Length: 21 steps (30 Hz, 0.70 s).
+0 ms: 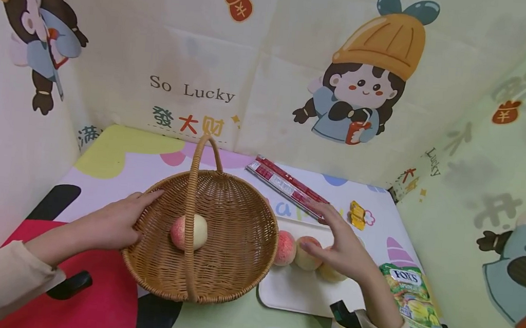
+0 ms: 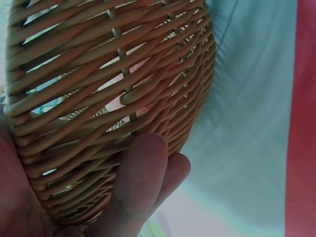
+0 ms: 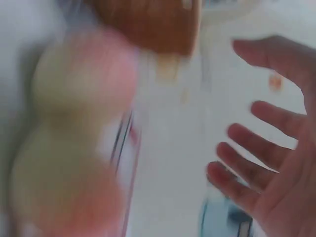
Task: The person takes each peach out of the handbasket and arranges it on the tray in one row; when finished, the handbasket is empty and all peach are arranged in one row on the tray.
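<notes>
left hand [image 1: 112, 222] clasped on the left rim of a round woven wicker basket with a tall arched handle [image 1: 235, 218], fingers curled over the edge on top and, in the left wrist view, fingertips [image 2: 140, 180] pressed against the outer weave [image 2: 98, 84] from below. inside the basket, one pink-and-cream peach [image 1: 189, 232] lying near the middle, partly crossed by the handle. right hand [image 1: 341, 245] spread wide and holding nothing, fingers straight and apart, hovering over three more peaches of the same colouring [image 1: 285, 248] lined up on a white rectangular tray [image 1: 294, 292] just right of the basket; contact with the fruit impossible to tell. right wrist view heavily blurred, showing only splayed fingers [image 3: 256, 148] beside two pale pink peaches [image 3: 84, 89]. behind the tray, a long red-and-white packet [image 1: 284, 183] lying slantwise, with a small yellow wrapped piece [image 1: 357, 214] near it. at the right edge of the table, a green fox's sweet bag [image 1: 412, 299]. everything resting on a bright cartoon-printed cloth [image 1: 119, 158], ringed by pale printed walls reading "so lucky".
</notes>
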Motion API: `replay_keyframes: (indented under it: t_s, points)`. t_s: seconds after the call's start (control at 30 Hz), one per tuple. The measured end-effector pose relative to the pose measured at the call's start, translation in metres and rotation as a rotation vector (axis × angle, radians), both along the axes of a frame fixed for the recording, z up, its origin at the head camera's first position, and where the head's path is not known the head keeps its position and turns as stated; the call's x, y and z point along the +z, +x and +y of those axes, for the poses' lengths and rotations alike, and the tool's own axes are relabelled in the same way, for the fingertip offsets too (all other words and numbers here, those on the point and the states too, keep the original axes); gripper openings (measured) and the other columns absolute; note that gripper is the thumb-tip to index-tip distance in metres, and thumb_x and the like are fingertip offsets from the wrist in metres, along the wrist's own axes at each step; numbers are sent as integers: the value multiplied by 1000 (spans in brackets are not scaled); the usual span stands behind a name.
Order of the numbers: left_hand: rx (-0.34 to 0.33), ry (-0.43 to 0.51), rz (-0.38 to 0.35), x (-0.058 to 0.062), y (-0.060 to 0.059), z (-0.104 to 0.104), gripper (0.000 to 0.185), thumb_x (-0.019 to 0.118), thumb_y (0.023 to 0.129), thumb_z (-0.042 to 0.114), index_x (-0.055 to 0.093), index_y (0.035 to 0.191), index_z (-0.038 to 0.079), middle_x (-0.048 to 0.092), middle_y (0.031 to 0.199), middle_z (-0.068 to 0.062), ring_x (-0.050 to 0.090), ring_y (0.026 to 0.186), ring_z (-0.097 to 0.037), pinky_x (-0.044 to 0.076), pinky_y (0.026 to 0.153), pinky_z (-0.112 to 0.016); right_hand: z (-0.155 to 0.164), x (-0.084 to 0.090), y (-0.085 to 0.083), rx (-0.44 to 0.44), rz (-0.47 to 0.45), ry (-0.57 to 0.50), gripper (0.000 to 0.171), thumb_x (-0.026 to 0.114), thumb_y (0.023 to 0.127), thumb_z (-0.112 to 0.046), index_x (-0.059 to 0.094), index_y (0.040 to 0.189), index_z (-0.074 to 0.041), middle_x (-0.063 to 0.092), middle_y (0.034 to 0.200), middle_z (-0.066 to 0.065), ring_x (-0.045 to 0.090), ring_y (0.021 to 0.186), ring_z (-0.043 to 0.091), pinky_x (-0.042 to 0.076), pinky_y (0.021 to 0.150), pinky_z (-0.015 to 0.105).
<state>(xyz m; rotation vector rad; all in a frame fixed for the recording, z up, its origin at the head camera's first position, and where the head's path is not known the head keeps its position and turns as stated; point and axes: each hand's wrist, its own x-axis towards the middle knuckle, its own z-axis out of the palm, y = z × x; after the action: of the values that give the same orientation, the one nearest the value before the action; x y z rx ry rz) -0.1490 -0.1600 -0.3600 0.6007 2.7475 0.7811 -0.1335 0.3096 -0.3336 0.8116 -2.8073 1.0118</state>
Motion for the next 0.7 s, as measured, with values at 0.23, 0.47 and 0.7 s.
replay_keyframes:
  t_s: [0.23, 0.47, 0.7]
  points:
    - [2, 9, 1, 3, 5, 1, 93, 72, 69, -8, 30, 152, -9, 49, 126, -34, 58, 103, -43, 54, 75, -53, -102, 6, -5, 242, 52, 51, 71, 73, 92, -36, 40, 154, -25, 39, 155, -4, 40, 139, 14, 41, 107, 46]
    - [11, -6, 5, 2, 5, 3, 90, 73, 70, -7, 31, 150, -11, 47, 127, -37, 58, 105, -46, 54, 76, -55, -158, -15, -10, 432, -12, 312, 86, 68, 95, -42, 20, 163, -21, 10, 169, -1, 25, 149, 16, 33, 113, 40]
    - [11, 2, 12, 1, 6, 1, 91, 73, 70, -5, 32, 151, -10, 47, 129, -36, 58, 106, -46, 53, 78, -56, -175, -26, -13, 484, -30, 529, 99, 72, 91, -43, 10, 164, -20, 1, 169, -1, 16, 151, 16, 31, 114, 34]
